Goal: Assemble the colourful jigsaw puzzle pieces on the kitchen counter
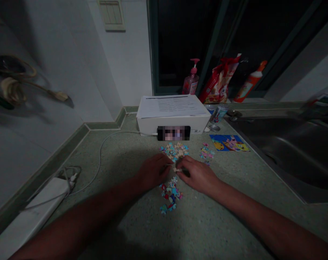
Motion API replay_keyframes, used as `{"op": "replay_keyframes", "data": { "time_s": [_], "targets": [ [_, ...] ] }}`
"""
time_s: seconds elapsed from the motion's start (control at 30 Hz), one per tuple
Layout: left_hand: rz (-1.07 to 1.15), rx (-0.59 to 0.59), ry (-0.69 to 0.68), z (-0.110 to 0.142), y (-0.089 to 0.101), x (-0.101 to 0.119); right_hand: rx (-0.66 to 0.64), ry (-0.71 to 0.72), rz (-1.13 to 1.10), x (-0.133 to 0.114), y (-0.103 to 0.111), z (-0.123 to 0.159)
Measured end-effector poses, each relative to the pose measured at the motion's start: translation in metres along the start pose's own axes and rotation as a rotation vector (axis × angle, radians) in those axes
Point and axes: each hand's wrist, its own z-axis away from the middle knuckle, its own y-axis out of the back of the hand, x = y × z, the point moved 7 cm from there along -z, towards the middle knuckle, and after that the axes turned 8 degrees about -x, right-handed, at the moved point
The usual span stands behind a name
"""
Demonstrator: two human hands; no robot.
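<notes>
Over the green speckled counter, my left hand point(153, 169) is closed, its fingertips pinching what looks like a thin puzzle piece point(167, 165) seen edge-on. Close beside it, my right hand point(198, 174) is closed on a pale jigsaw puzzle piece point(176, 170) between thumb and fingers. Just beyond both hands lies a pile of loose puzzle pieces point(178, 147), some face down. Nearer to me is a cluster of coloured puzzle pieces point(170, 195), which seem partly joined. A smaller group of pink and blue pieces point(206, 151) lies to the right.
A colourful cartoon picture card point(230, 143) lies beside the metal sink point(293, 151). Behind the pieces, a phone point(174, 133) leans on a white box point(171, 108), its cable point(100, 155) running left to a white power strip point(42, 206). A can point(219, 113) stands behind right.
</notes>
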Motion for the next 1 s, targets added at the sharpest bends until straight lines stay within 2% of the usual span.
{"op": "replay_keyframes", "data": {
  "time_s": [0.27, 0.43, 0.53, 0.67, 0.83, 1.0],
  "targets": [
    [0.013, 0.001, -0.082, 0.000, -0.008, -0.003, 0.030, 0.024, -0.020, 0.001, 0.000, -0.001],
    [0.031, -0.083, -0.106, 0.000, -0.012, 0.000, 0.083, 0.078, -0.034, -0.002, 0.003, 0.000],
    [0.035, -0.036, -0.179, 0.001, -0.007, 0.005, 0.116, 0.097, -0.039, -0.005, 0.005, 0.001],
    [0.021, -0.025, -0.196, 0.001, -0.007, 0.005, 0.114, 0.107, -0.074, -0.008, 0.003, 0.001],
    [0.031, 0.022, -0.207, 0.003, -0.006, 0.004, 0.089, 0.087, -0.249, -0.003, 0.002, 0.001],
    [0.032, -0.043, -0.178, 0.002, -0.007, 0.005, 0.039, 0.019, -0.463, 0.005, -0.005, -0.002]
  ]
}}
